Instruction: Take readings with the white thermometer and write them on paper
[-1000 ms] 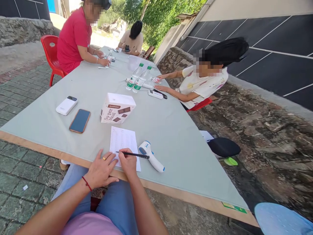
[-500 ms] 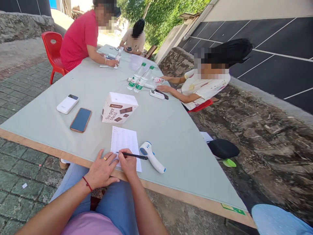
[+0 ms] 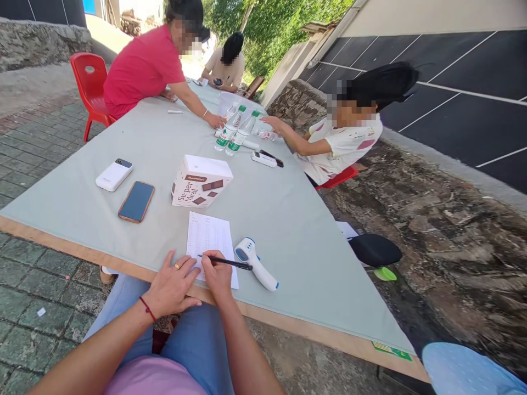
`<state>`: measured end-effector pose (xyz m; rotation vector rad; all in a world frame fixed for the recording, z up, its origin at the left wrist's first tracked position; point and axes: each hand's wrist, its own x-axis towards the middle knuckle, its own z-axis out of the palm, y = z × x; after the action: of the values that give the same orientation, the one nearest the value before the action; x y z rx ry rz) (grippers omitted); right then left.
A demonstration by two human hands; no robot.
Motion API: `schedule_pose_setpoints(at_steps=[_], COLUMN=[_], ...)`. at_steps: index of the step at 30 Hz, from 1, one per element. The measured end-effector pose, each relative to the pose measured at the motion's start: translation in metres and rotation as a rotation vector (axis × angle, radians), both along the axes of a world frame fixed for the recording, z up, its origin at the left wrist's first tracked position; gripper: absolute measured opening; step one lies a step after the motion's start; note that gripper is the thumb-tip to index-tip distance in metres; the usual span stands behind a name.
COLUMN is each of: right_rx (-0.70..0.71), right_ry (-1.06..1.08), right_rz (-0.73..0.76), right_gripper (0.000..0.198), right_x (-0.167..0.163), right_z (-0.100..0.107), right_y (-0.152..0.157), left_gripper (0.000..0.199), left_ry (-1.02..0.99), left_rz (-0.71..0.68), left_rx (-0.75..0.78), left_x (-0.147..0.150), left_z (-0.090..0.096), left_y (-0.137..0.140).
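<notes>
My right hand (image 3: 218, 277) grips a black pen (image 3: 230, 263), its tip on a sheet of paper (image 3: 209, 236) with rows of writing. Flat at the table's near edge, my left hand (image 3: 175, 282) lies with fingers spread, its fingertips at the sheet's lower left corner. It wears a ring and a red cord bracelet. A white and blue infrared thermometer (image 3: 257, 265) lies just right of the sheet, under the pen's back end. Beyond the paper stands a white box (image 3: 201, 182) with brown print.
On the table (image 3: 321, 263) lie a phone (image 3: 136, 202) and a white power bank (image 3: 114, 175) at left. Two green-capped water bottles (image 3: 233, 131) stand farther back. Three people sit around the table; a red chair (image 3: 91, 88) is at far left.
The pen has shifted slightly right across the sheet with my right hand. The person in red has reached over towards the bottles. The person at right has raised a hand. My left hand stays put.
</notes>
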<state>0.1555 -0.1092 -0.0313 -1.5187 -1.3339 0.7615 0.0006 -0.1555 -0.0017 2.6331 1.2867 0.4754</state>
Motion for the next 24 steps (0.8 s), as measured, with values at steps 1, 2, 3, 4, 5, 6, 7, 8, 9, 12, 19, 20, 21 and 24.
schedule_pose_setpoints(at_steps=[1,2,3,4,5,6,7,8,9,12,19,20,21,24], right_rx=[-0.001,-0.003,-0.003,0.002,0.011,0.019,0.026,0.030,0.030,0.024,0.019,0.018,0.016,0.019], right_ry=[0.003,0.004,0.004,0.005,0.006,0.007,0.011,0.016,0.021,0.025,0.036,0.034,0.032,0.036], right_rz=[-0.002,0.001,0.004,0.005,0.002,0.001,0.002,0.003,0.004,0.001,-0.025,-0.026,-0.024,-0.037], right_gripper=[0.019,0.019,0.018,0.018,0.018,0.018,0.017,0.017,0.017,0.017,0.018,0.017,0.017,0.017], right_x=[0.0000,0.0000,0.0000,-0.0001,-0.0002,-0.0003,-0.0004,-0.0004,-0.0003,0.0000,-0.0002,-0.0001,0.0000,0.0010], right_z=[-0.0006,-0.0012,-0.0019,-0.0025,-0.0031,-0.0035,-0.0039,-0.0041,-0.0043,-0.0045,-0.0048,-0.0049,-0.0050,-0.0050], right_y=[0.0001,0.0002,0.0004,0.0005,0.0006,0.0007,0.0007,0.0006,0.0006,0.0005,0.0009,0.0009,0.0009,0.0011], left_gripper=[0.066,0.066,0.066,0.066,0.066,0.067,0.067,0.066,0.066,0.064,0.065,0.065,0.066,0.066], left_ry=[0.000,-0.001,0.000,0.001,0.003,0.006,0.009,0.010,0.009,0.006,0.012,0.014,0.017,0.022], left_rz=[0.001,0.003,0.004,0.006,0.006,0.006,0.006,0.004,0.004,0.006,0.005,0.006,0.007,0.009], left_rx=[0.003,0.006,0.009,0.012,0.013,0.012,0.010,0.007,0.006,0.002,0.013,0.014,0.015,0.019], left_x=[0.0000,0.0000,-0.0001,-0.0001,-0.0002,-0.0002,-0.0003,-0.0002,-0.0002,-0.0001,-0.0005,-0.0006,-0.0006,-0.0008], left_z=[0.0000,0.0000,0.0001,0.0002,0.0004,0.0007,0.0010,0.0014,0.0018,0.0025,0.0009,0.0007,0.0006,0.0007], left_y=[0.0000,0.0001,0.0001,0.0000,0.0000,-0.0002,-0.0003,-0.0005,-0.0006,-0.0008,-0.0001,-0.0001,-0.0002,-0.0005])
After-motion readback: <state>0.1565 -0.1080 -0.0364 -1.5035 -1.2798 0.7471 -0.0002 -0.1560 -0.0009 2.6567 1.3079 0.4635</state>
